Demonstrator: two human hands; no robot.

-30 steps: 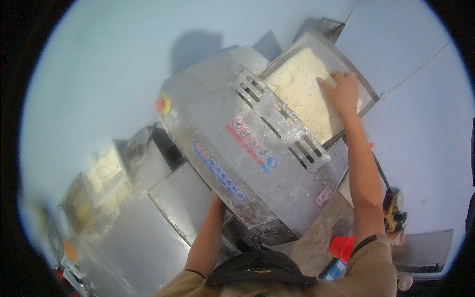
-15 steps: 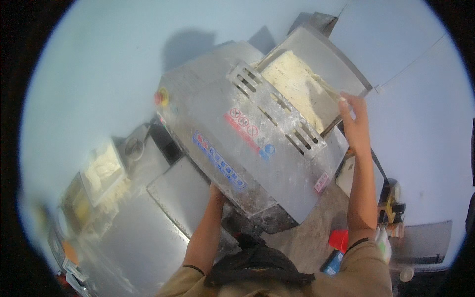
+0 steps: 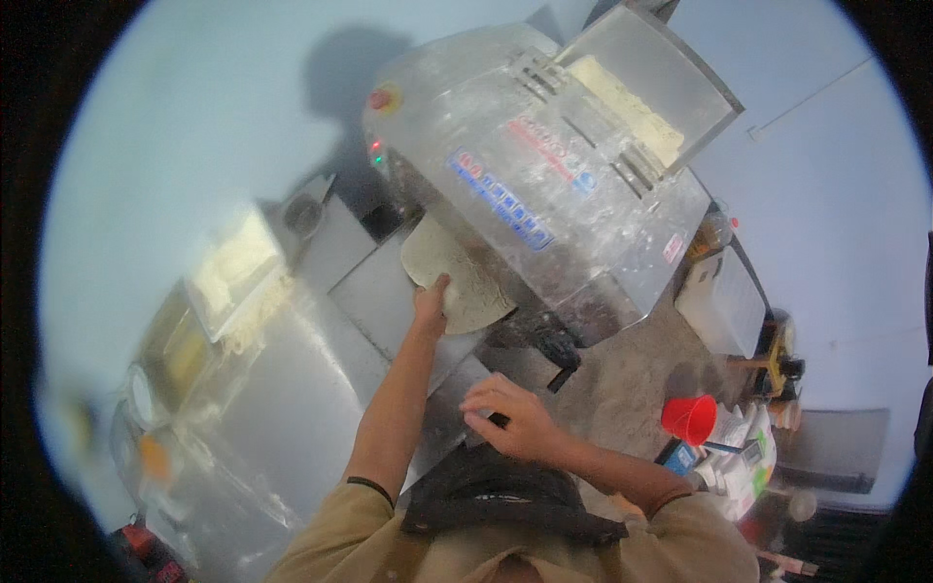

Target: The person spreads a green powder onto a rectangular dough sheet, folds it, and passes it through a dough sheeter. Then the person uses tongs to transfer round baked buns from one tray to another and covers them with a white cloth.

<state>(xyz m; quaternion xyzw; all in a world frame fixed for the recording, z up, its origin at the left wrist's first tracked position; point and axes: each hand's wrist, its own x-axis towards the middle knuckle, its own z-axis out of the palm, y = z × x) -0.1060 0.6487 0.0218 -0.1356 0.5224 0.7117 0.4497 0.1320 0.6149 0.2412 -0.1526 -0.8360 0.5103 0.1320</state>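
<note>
A wide, pale dough sheet [image 3: 465,291] sticks out from under the front edge of a steel dough-rolling machine [image 3: 544,146]. My left hand [image 3: 431,306] grips the sheet's near left edge, thumb lying on top. Just in front of my dark apron, my right hand [image 3: 510,416] is empty, its fingers loosely bent and a gap showing between them and the thumb. More dough [image 3: 630,109] lies in the steel hopper [image 3: 651,58] on top of the machine, partly hidden by the slotted guard.
To the left, a white tray of dough [image 3: 233,277] stands at the far edge of a floury steel worktable [image 3: 262,428]. A white bin [image 3: 721,301], a red bucket [image 3: 688,420] and several bags are on the right. A black crank handle [image 3: 559,360] juts from the machine.
My right hand has left the hopper and come down near my waist. My left hand, earlier partly hidden under the machine, now shows holding the dough sheet. The machine sits higher in view.
</note>
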